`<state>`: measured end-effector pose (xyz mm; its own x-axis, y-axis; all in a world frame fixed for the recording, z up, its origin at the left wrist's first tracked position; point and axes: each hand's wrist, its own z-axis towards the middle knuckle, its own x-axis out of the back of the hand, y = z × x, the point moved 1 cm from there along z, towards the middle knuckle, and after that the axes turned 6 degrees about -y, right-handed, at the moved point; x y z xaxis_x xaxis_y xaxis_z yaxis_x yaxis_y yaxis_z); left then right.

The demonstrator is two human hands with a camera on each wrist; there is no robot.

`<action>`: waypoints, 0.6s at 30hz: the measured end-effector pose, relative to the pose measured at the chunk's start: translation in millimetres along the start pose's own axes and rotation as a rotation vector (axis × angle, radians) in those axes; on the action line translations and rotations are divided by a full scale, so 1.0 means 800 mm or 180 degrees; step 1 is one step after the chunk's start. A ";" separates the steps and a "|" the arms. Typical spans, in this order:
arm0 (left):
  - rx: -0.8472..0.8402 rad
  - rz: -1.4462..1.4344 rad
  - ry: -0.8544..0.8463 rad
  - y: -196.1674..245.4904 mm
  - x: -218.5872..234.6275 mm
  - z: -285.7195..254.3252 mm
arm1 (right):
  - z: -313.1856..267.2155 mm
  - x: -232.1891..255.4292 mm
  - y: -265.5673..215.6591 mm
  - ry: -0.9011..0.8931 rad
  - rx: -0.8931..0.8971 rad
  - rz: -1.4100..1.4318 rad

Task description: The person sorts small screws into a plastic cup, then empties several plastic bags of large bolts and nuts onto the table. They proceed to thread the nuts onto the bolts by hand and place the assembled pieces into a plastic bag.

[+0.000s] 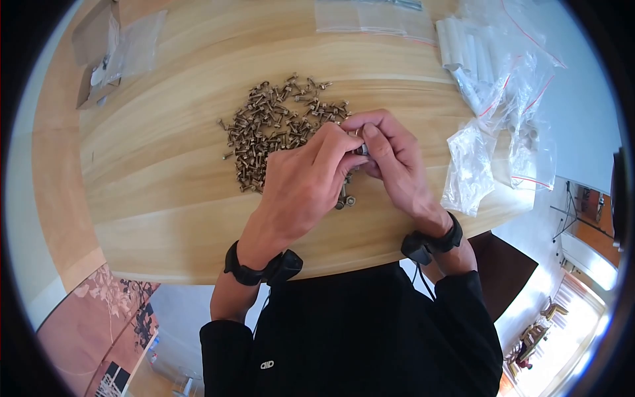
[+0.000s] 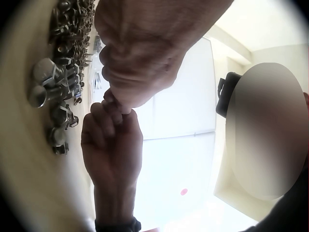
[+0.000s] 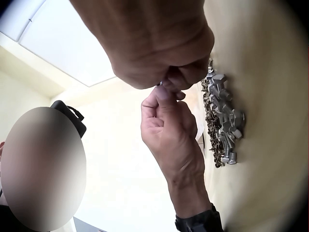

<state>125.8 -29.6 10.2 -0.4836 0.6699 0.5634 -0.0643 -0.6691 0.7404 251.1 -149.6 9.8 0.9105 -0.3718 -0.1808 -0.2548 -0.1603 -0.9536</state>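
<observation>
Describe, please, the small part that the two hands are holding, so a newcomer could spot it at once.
On the wooden table, beside the heap of bolts, the left hand and right hand meet. Pinched between their fingertips is a small metal piece, the only one lifted off the table.

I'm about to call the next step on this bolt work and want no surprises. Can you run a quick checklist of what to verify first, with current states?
1. Left hand grips the small metal part: ok, fingertips close on it.
2. Right hand also pinches that part: ok, both hands meet above the table.
3. What the part is, and whether it is fully assembled: cannot tell, fingers hide it.
4. Pile of bolts within reach: ok, right beside the hands.
5. Loose bolts by the hands away from the table edge: ok.
6. Plastic bags clear of the hands: ok, lying off to the right.
</observation>
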 end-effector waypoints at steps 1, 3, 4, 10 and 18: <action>0.0041 -0.0004 -0.0055 0.001 0.001 0.000 | 0.001 -0.002 0.001 -0.0012 -0.0005 -0.0001; 0.0090 -0.0001 -0.0105 0.001 0.002 -0.001 | 0.003 -0.006 0.003 0.0117 0.0265 0.0126; 0.0034 0.0010 -0.0081 0.001 0.002 0.000 | 0.002 -0.006 0.002 0.0113 0.0269 0.0125; 0.0039 0.0017 -0.0053 -0.004 0.004 0.000 | 0.003 -0.003 0.009 0.0028 0.0358 0.0140; 0.0058 -0.0229 0.0006 -0.004 0.006 -0.002 | 0.005 -0.001 0.000 0.0242 0.0071 0.0664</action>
<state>121.9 -24.8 9.8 -0.4800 0.7155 0.5077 -0.0831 -0.6132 0.7856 251.7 -145.6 9.4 0.8115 -0.4627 -0.3568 -0.4269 -0.0527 -0.9028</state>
